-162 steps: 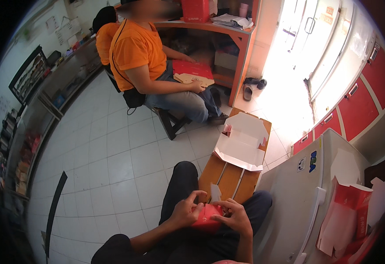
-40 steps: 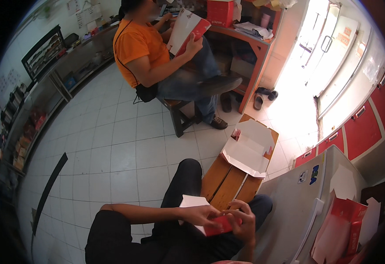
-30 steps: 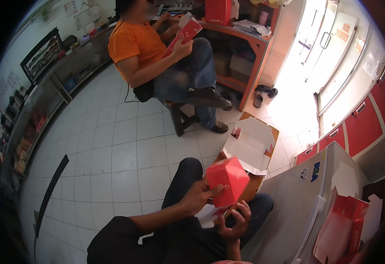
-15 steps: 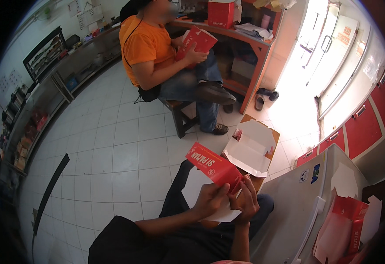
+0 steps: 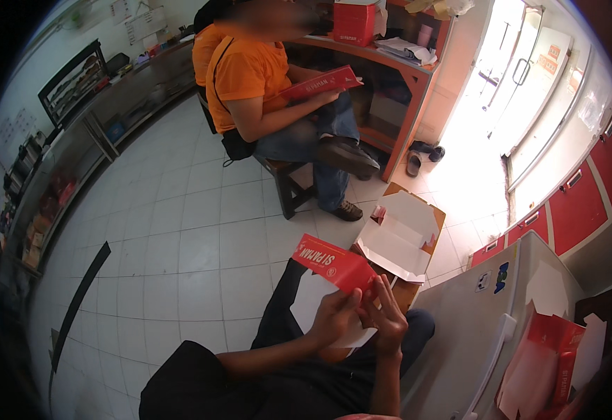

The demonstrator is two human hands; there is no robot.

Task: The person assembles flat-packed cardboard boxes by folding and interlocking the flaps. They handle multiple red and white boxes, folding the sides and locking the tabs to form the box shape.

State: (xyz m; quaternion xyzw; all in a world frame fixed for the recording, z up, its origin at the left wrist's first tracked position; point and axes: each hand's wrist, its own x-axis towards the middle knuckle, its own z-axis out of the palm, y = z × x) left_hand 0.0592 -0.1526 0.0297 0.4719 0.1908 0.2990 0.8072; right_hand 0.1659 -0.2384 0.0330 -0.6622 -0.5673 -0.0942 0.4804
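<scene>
A partly folded red and white cardboard box (image 5: 330, 264) is held over my lap, its printed red panel pointing away to the left and a white panel hanging below. My left hand (image 5: 335, 318) is closed on the box's near edge, thumb against the red card. At the right corner, my right hand (image 5: 388, 316) pinches a small red flap, its upper fingers fairly straight. My palms hide part of the folded end. Just beyond my hands, an opened box blank (image 5: 400, 241), white side up, rests on a brown surface.
Across from me a seated person in an orange shirt (image 5: 250, 80) holds another red box (image 5: 323, 82); someone else in orange is partly hidden behind. A grey refrigerator (image 5: 460, 301) stands at my right, with unfolded red and white boxes (image 5: 540, 357) beside it. An orange desk (image 5: 418, 84) is beyond.
My right hand has shifted slightly up and left at the box corner, its fingers straighter. The box tilts a little differently. The person opposite has lowered and flattened their red box and leaned forward.
</scene>
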